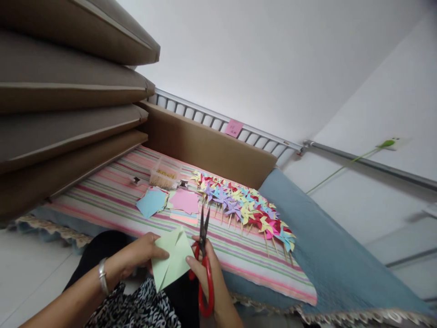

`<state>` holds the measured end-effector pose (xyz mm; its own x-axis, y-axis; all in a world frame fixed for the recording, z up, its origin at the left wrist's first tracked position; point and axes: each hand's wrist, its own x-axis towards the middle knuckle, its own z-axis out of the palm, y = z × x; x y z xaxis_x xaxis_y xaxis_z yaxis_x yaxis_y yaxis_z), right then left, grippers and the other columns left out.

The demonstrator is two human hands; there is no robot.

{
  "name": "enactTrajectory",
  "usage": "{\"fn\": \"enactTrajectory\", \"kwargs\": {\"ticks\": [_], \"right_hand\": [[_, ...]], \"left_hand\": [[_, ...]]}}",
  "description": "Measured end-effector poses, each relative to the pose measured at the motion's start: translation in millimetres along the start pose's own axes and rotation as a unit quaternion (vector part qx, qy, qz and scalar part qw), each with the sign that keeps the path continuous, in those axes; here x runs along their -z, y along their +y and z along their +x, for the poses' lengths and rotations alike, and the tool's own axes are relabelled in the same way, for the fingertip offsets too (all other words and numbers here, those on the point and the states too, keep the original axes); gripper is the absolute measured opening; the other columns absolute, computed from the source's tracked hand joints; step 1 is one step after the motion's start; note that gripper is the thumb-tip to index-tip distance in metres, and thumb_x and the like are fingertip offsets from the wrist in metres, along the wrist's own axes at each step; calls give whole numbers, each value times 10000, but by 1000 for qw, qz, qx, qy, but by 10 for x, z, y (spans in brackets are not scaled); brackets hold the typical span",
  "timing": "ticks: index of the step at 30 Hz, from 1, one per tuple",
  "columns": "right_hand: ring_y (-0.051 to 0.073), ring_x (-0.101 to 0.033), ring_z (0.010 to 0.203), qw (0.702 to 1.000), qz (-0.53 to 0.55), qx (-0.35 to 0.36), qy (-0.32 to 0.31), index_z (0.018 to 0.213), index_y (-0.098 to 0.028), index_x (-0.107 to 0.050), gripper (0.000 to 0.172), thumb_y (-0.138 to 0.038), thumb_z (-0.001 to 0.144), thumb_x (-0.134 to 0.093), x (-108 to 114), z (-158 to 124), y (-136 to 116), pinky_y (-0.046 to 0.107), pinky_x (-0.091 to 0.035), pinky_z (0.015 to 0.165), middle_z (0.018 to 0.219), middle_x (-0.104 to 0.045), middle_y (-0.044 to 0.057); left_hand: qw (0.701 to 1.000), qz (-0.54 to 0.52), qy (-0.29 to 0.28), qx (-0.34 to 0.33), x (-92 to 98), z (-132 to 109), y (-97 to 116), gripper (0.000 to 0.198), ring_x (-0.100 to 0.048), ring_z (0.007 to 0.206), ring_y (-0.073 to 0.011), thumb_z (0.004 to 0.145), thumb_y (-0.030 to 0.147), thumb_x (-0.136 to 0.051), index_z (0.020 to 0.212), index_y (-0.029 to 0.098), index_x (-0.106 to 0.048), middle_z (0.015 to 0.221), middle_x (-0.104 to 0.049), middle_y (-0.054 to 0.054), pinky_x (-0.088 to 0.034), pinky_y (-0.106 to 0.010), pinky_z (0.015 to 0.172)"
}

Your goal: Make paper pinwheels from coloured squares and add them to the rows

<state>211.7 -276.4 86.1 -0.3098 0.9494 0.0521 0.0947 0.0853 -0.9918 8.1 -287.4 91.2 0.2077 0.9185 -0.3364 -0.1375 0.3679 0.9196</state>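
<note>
A light green paper square with cuts running in from its corners is pinched at its left edge by my left hand. My right hand holds red-handled scissors, their dark blades slightly apart and pointing up, while its thumb touches the paper's right edge. Beyond the hands lie a stack of blue paper and a pink stack. Several colourful paper pinwheels on sticks lie in rows to the right. A clear plastic box holds small yellowish items and sticks.
Striped cloth covers the bed, with a blue sheet at its right. Large brown cushions are stacked at the left. A brown board stands against a metal rail with a pink note. Small black clips lie near the box.
</note>
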Motion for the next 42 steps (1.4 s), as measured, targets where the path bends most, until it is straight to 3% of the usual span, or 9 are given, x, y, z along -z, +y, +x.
{"fn": "enactTrajectory", "kwargs": {"ticks": [4, 8, 11, 14, 17, 20, 26, 34, 42], "right_hand": [[162, -598, 749, 998, 48, 19, 48, 1070, -194, -518, 354, -292, 747, -625, -170, 42, -52, 244, -468, 675, 896, -631, 24], [156, -582, 692, 988, 89, 26, 125, 1099, -192, -515, 401, -366, 755, -623, -271, 96, 69, 226, -453, 594, 836, -614, 18], [164, -582, 723, 983, 95, 39, 151, 1105, -187, -517, 412, -357, 746, -626, -335, 126, 141, 239, -463, 629, 873, -618, 33], [156, -575, 706, 983, 84, 42, 156, 1091, -189, -522, 397, -329, 733, -624, -392, 131, 197, 250, -469, 657, 852, -606, 21], [134, -558, 600, 990, 61, 1, 124, 1066, -190, -528, 401, -353, 716, -638, -394, 86, 266, 240, -467, 586, 735, -565, -18], [124, -552, 545, 997, 23, -52, 47, 1071, -174, -545, 459, -431, 707, -656, -303, -53, 331, 229, -456, 526, 682, -550, -25], [89, -475, 459, 979, -71, -157, -108, 1063, -157, -617, 485, -524, 747, -604, -55, -419, 296, 188, -371, 437, 602, -533, -22], [84, -384, 425, 976, -137, -143, -87, 852, -192, -698, 260, -421, 746, -635, -46, -480, 17, 200, -289, 429, 496, -454, -50], [85, -360, 430, 971, -177, -134, -86, 773, -195, -714, 145, -308, 740, -629, -97, -458, 31, 202, -252, 431, 452, -432, -52]], "left_hand": [[994, -110, -1, -14, -23, -6, -10, 208, -633, 562, -172, 645, 249, -741, 800, 117, -701, 687, -712, -88, -466, -226, 499], [953, -296, 31, -64, -83, 30, -191, 206, -672, 785, -200, 689, 293, -733, 855, 181, -686, 854, -728, -64, -526, -303, 720], [950, -307, 39, -48, -223, 60, -330, 268, -670, 853, -220, 680, 313, -742, 905, 175, -694, 909, -730, -83, -522, -314, 754], [959, -270, 76, -47, -326, 83, -344, 320, -679, 788, -229, 641, 310, -765, 901, 137, -697, 866, -739, -108, -516, -298, 716], [960, -233, 141, -68, -268, 102, -256, 310, -671, 666, -214, 617, 271, -767, 874, 115, -692, 776, -743, -100, -509, -291, 667], [961, -192, 185, -79, -80, 95, -158, 323, -663, 636, -217, 591, 237, -770, 870, 96, -689, 738, -740, -101, -499, -283, 612], [974, -116, 183, -64, 154, 12, -40, 306, -643, 570, -224, 554, 260, -775, 773, 67, -682, 697, -734, -114, -477, -291, 549], [981, -105, 155, -55, 140, -14, 1, 278, -626, 512, -202, 555, 261, -769, 750, 74, -701, 648, -729, -105, -451, -260, 488], [983, -107, 137, -50, 151, -24, -25, 265, -629, 526, -200, 570, 254, -759, 762, 79, -708, 651, -730, -99, -465, -261, 501]]}}
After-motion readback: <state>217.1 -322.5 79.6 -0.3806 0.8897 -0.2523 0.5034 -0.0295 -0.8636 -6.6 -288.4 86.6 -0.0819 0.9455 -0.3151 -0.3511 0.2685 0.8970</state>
